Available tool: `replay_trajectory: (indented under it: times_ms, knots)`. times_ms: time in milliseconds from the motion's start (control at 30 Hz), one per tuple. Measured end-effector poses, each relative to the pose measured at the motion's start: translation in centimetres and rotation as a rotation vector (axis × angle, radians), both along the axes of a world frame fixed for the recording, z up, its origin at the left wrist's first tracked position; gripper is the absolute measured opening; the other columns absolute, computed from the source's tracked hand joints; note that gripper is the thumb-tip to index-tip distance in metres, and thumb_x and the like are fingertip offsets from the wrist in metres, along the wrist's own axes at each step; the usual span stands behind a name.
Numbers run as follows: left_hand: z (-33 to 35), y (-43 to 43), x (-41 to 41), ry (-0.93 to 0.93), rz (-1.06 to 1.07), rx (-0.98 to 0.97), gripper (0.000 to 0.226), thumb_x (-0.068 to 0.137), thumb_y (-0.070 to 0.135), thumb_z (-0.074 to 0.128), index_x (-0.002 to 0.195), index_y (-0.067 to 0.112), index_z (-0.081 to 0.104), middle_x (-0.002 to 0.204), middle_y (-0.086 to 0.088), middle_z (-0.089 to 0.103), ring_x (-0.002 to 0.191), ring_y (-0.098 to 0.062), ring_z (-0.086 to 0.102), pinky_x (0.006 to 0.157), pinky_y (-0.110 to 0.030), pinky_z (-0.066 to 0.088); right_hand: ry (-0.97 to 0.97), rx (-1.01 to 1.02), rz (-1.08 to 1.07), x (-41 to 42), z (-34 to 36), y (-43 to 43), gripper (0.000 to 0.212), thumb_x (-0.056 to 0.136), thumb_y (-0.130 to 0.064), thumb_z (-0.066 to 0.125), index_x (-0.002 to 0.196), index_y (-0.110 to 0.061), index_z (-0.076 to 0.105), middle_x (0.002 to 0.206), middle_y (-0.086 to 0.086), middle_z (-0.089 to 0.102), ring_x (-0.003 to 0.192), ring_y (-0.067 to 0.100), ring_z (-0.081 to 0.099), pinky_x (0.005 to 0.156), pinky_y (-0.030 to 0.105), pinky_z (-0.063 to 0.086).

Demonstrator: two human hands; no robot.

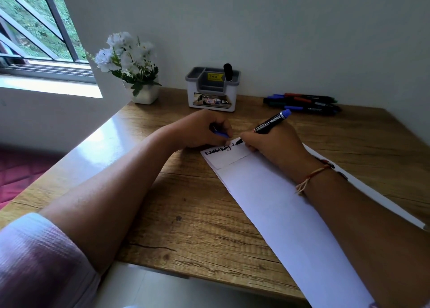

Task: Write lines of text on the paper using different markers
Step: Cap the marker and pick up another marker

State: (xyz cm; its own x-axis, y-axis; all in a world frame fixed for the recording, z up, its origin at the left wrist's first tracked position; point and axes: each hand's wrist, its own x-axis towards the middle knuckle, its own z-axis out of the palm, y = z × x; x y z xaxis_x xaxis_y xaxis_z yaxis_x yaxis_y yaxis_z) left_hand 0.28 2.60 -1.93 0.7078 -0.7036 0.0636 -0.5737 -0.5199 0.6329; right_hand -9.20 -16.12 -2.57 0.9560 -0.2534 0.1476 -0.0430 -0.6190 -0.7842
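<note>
Your left sleeve (35,261) is cut off at the near left corner. The white paper (279,226) lies diagonally on the wooden table (186,214); its near end runs out of the bottom edge, and your right forearm covers part of its right side. At the paper's far end, your left hand (200,131) rests knuckles-up with its fingers curled round a blue cap (221,134), which is mostly hidden. Your right hand (277,142) grips a permanent marker (271,122), tip on the paper just beside a black written line (217,151) too small to read. Against the wall, a compartmented desk organizer (213,86) holds one black marker (228,71) upright in its right rear compartment. Loose markers (302,103) lie to its right and a flower pot (144,93) stands to its left.
</note>
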Motion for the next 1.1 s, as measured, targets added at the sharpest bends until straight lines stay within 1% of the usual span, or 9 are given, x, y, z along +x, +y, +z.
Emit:
replay_trajectory:
  times_ms: [100, 133, 233, 367, 533, 633, 933, 1033, 1100]
  knots:
    - [0.05, -0.03, -0.07, 0.006, 0.000, -0.002, 0.018, 0.081, 0.024, 0.079, 0.096, 0.030, 0.071, 0.103, 0.013, 0.067, 0.096, -0.005, 0.062, 0.085, -0.022, 0.049, 0.000, 0.005, -0.005, -0.04, 0.08, 0.09, 0.028, 0.083, -0.030, 0.070, 0.081, -0.002, 0.072, 0.084, 0.015, 0.072, 0.083, 0.027, 0.068, 0.071, 0.034, 0.052]
    - [0.06, -0.01, -0.08, 0.005, -0.002, -0.003, 0.018, 0.081, 0.023, 0.079, 0.096, 0.030, 0.071, 0.102, 0.013, 0.067, 0.096, -0.006, 0.062, 0.085, -0.022, 0.049, -0.004, 0.013, -0.001, -0.07, 0.09, 0.14, 0.026, 0.082, -0.028, 0.071, 0.079, -0.003, 0.071, 0.083, 0.014, 0.072, 0.081, 0.026, 0.068, 0.070, 0.034, 0.052]
    - [0.06, 0.03, -0.09, 0.000, -0.002, -0.001, 0.018, 0.082, 0.022, 0.079, 0.097, 0.029, 0.071, 0.103, 0.013, 0.067, 0.096, -0.006, 0.062, 0.085, -0.022, 0.048, 0.003, 0.026, 0.010, -0.25, 0.13, 0.17, 0.020, 0.079, -0.027, 0.070, 0.067, -0.012, 0.066, 0.074, 0.009, 0.069, 0.072, 0.021, 0.064, 0.060, 0.028, 0.045]
    - [0.01, -0.05, -0.08, -0.001, 0.001, -0.003, 0.020, 0.082, 0.021, 0.079, 0.100, 0.027, 0.072, 0.103, 0.010, 0.069, 0.099, -0.010, 0.063, 0.091, -0.028, 0.051, -0.004, 0.005, -0.026, -0.10, -0.03, 0.01, 0.023, 0.077, -0.031, 0.072, 0.072, -0.008, 0.071, 0.071, 0.006, 0.072, 0.070, 0.017, 0.067, 0.054, 0.022, 0.041]
    - [0.06, -0.02, -0.08, -0.003, -0.006, 0.010, 0.020, 0.082, 0.023, 0.078, 0.100, 0.029, 0.071, 0.102, 0.014, 0.067, 0.097, -0.005, 0.062, 0.087, -0.023, 0.049, 0.004, -0.023, -0.040, 0.13, -0.08, -0.08, 0.024, 0.078, -0.031, 0.071, 0.077, -0.007, 0.072, 0.078, 0.009, 0.071, 0.071, 0.017, 0.064, 0.056, 0.025, 0.042]
    - [0.05, -0.04, -0.02, -0.006, -0.002, 0.010, 0.019, 0.082, 0.023, 0.078, 0.099, 0.030, 0.071, 0.103, 0.014, 0.067, 0.097, -0.006, 0.062, 0.088, -0.025, 0.049, 0.011, -0.023, -0.059, 0.23, -0.09, -0.09, 0.025, 0.079, -0.032, 0.071, 0.082, -0.007, 0.072, 0.081, 0.009, 0.070, 0.076, 0.020, 0.065, 0.057, 0.026, 0.044]
    - [-0.04, -0.10, 0.08, 0.012, 0.000, 0.004, 0.019, 0.082, 0.021, 0.079, 0.098, 0.030, 0.072, 0.100, 0.017, 0.066, 0.094, -0.001, 0.060, 0.082, -0.017, 0.044, 0.044, 0.022, -0.059, -0.03, 0.29, 0.04, 0.019, 0.081, -0.030, 0.070, 0.074, -0.014, 0.065, 0.074, 0.004, 0.063, 0.069, 0.015, 0.058, 0.055, 0.025, 0.038]
    - [-0.09, -0.10, 0.04, 0.004, 0.001, 0.005, 0.019, 0.082, 0.022, 0.079, 0.096, 0.031, 0.071, 0.099, 0.018, 0.066, 0.092, 0.001, 0.060, 0.078, -0.015, 0.043, 0.048, 0.031, -0.017, -0.20, 0.38, 0.20, 0.023, 0.082, -0.029, 0.068, 0.077, -0.006, 0.068, 0.076, 0.010, 0.066, 0.068, 0.016, 0.058, 0.057, 0.026, 0.040]
    - [-0.10, -0.08, 0.08, 0.002, 0.002, 0.004, 0.019, 0.082, 0.023, 0.079, 0.096, 0.031, 0.071, 0.098, 0.018, 0.066, 0.091, 0.002, 0.060, 0.078, -0.015, 0.043, 0.057, 0.013, -0.033, -0.01, 0.31, 0.19, 0.023, 0.082, -0.029, 0.068, 0.081, -0.006, 0.068, 0.076, 0.008, 0.064, 0.067, 0.015, 0.057, 0.056, 0.026, 0.039]
